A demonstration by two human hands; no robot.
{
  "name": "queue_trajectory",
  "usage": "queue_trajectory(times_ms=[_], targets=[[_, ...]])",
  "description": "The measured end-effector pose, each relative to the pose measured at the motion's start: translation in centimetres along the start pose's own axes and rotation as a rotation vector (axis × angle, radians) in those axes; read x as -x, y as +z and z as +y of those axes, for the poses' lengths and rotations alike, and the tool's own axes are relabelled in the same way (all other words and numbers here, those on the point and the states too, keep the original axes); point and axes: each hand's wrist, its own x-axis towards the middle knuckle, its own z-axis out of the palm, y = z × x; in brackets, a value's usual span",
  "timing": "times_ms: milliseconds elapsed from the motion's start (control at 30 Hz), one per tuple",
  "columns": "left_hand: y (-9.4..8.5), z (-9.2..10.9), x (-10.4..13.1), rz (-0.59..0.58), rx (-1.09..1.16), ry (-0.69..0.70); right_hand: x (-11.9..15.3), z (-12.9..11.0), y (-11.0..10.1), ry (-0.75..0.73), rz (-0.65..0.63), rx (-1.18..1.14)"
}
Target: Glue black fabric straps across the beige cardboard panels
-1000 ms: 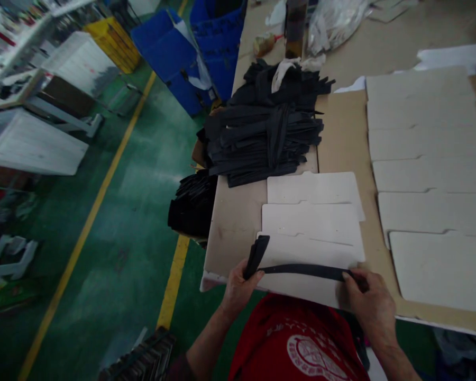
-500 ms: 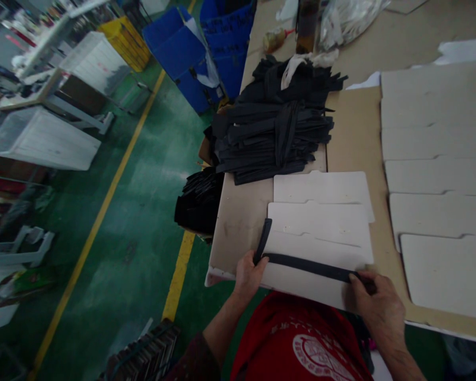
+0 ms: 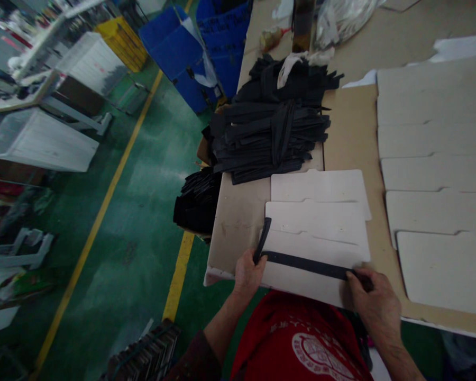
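Observation:
A narrow black strip point(image 3: 307, 264) is stretched across the nearest of several overlapping pale boards point(image 3: 317, 244) at the table's front edge. My left hand point(image 3: 249, 273) pinches it near the left end, where a short tail sticks up past my fingers. At the other end, my right hand point(image 3: 375, 296) is closed on the strip between thumb and fingers. Part of that right end is hidden under the fingers. Just beyond the boards lie tied bundles of similar black strips point(image 3: 269, 135).
More overlapping pale boards point(image 3: 444, 211) cover the right side of the table point(image 3: 232, 233). A bottle with a red tip point(image 3: 272, 39) and a clear plastic bag point(image 3: 345, 24) are at the back. Blue bins point(image 3: 178, 55) and a box of black pieces point(image 3: 196, 203) stand left of the table.
Both hands keep hold of the strip, which stays almost in place over the near board. The view has shifted slightly.

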Motion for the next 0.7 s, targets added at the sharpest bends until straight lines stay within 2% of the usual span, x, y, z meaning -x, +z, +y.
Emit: queue_trajectory(times_ms=[467, 700], targets=[[-0.22, 0.70, -0.19, 0.007, -0.079, -0.022, 0.09, -0.08, -0.10, -0.025, 0.009, -0.019], [0.07, 0.66, 0.04, 0.051, -0.094, -0.024, 0.11, -0.01, 0.02, -0.022, -0.001, -0.022]])
